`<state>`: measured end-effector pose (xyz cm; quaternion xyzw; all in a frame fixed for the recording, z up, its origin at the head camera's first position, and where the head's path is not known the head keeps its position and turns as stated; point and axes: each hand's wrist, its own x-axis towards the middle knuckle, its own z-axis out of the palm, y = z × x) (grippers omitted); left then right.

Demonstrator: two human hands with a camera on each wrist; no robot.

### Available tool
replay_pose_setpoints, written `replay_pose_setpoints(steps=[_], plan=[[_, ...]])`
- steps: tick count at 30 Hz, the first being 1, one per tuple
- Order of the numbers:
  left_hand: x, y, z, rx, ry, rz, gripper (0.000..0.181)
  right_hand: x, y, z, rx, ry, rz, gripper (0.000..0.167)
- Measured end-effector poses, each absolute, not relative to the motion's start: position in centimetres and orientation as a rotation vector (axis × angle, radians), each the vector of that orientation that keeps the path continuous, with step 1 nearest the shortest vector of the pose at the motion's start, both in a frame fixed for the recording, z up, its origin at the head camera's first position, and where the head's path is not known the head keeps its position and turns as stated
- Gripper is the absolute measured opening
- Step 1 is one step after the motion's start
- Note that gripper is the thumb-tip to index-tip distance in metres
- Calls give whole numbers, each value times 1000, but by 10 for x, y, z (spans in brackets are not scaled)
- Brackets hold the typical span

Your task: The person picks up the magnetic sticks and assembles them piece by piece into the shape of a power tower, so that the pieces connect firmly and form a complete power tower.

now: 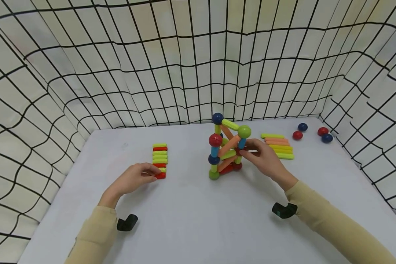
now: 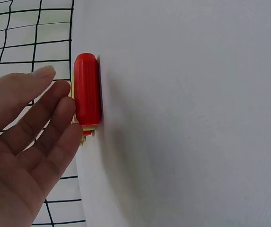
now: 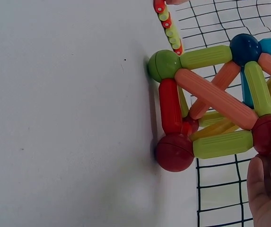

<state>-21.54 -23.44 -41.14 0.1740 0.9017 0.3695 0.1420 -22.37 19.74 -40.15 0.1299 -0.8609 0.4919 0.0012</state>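
My left hand (image 1: 132,178) is at the near end of a row of short rods (image 1: 160,157), red and yellow-green. Its fingers, lightly bent and with the thumb apart, reach beside the nearest red rod (image 2: 87,90) without closing round it. A tower of magnetic rods and balls (image 1: 229,146) stands mid-table. On its right side, my right hand (image 1: 267,159) pinches a dark red ball (image 3: 267,135) between thumb and fingers. Lower on the tower, a red rod (image 3: 170,106) joins a green ball (image 3: 164,66) and another red ball (image 3: 174,152).
Right of the tower lie longer rods (image 1: 280,147), yellow, orange and green, side by side. Loose red balls (image 1: 297,135) and blue balls (image 1: 327,138) rest at the table's far right. Black netting (image 1: 191,77) over white sheeting surrounds the back and sides of the white table (image 1: 198,227).
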Motion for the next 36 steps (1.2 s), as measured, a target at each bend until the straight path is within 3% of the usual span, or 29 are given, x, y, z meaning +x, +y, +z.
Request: replay_pose_setpoints(steps=[19, 27, 36], plan=[[-217, -233, -429, 427, 2664, 1060, 21, -225, 199, -401, 418, -2707, 1587, 39], [-212, -209, -426, 508, 2688, 932, 20, -225, 200, -401, 395, -2720, 1584, 38], [-231, -145, -385, 246, 2380, 1559, 33, -226, 198, -402, 395, -2714, 1594, 39]])
